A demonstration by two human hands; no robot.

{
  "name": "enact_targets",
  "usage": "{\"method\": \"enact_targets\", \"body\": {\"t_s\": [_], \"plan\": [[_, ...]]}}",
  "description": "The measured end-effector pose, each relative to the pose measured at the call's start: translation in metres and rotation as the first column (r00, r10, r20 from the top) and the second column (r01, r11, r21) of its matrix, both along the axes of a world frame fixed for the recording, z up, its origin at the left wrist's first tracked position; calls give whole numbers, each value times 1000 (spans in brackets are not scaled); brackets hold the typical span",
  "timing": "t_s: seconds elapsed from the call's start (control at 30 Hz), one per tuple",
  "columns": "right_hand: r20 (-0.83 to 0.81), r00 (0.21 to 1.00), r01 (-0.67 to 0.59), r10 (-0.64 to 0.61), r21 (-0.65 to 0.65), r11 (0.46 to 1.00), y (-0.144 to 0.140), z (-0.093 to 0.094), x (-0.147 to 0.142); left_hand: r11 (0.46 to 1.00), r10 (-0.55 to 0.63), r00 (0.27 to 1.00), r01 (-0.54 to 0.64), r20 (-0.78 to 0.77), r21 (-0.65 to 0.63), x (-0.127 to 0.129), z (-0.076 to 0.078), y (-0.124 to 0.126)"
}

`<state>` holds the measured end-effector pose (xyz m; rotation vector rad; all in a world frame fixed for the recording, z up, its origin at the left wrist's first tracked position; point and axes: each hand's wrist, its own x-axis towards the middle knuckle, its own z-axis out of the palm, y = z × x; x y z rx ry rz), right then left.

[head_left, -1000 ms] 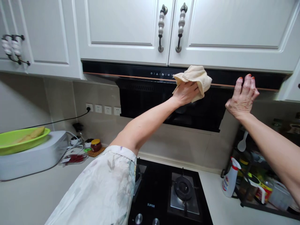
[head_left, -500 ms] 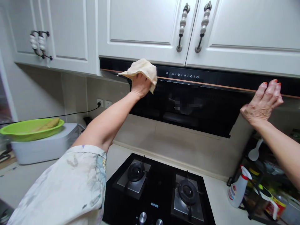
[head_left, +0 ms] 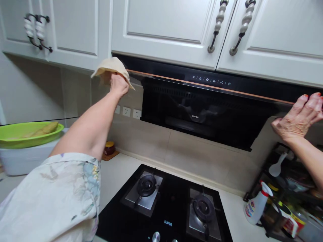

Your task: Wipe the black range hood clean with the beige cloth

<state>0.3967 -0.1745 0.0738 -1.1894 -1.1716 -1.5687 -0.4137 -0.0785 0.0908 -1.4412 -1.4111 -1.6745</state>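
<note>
I am holding the cloth (head_left: 112, 64) at the left end of the hood (head_left: 174, 74), my left hand (head_left: 119, 84) grasping it from below. It is looking soft, light and floppy, so I am guessing its middle is best for gripping. My right hand (head_left: 294, 122) is resting on the hood, fingers loose, gripping nothing.
</note>
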Motion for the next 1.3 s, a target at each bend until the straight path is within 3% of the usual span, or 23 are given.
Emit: {"method": "enact_targets", "body": {"t_s": [0.1, 0.17, 0.33, 0.47, 0.53, 0.63, 0.8, 1.03, 1.3], "plan": [[-7, 1000, 0, 0, -55, 999, 0, 2, 5, 999, 8, 988, -16, 154, 45, 16, 2, 4], [-24, 1000, 6, -8, -77, 997, 0, 2, 5, 998, -3, 986, -8, 165, 66, 39, 2, 2], [-97, 994, 45, -59, -135, 990, -7, 2, -12, 999, -44, 999, 44, 8, 25, 114, -9, -10], [-186, 982, 7, -43, -188, 982, -25, -3, -43, 991, -38, 994, 51, -105, 123, 180, -14, -22], [-193, 981, -12, -26, -195, 981, -34, -5, -57, 983, -84, 982, 109, -167, 149, 211, -15, -32], [-175, 985, -26, -12, -210, 977, -43, -8, -71, 978, -165, 958, 189, -236, 83, 257, -12, -52], [-158, 987, -66, 32, -212, 975, -47, -11, -79, 960, -268, 903, 280, -335, -12, 336, -5, -88], [-5, 998, -60, 61, -287, 956, -65, -34, -87, 980, -110, 764, 190, -636, 59, 452, -3, -116], [55, 988, -122, 145, -302, 945, -90, -68, -71, 950, -235, 622, 309, -747, -42, 560, 13, -146]]}}
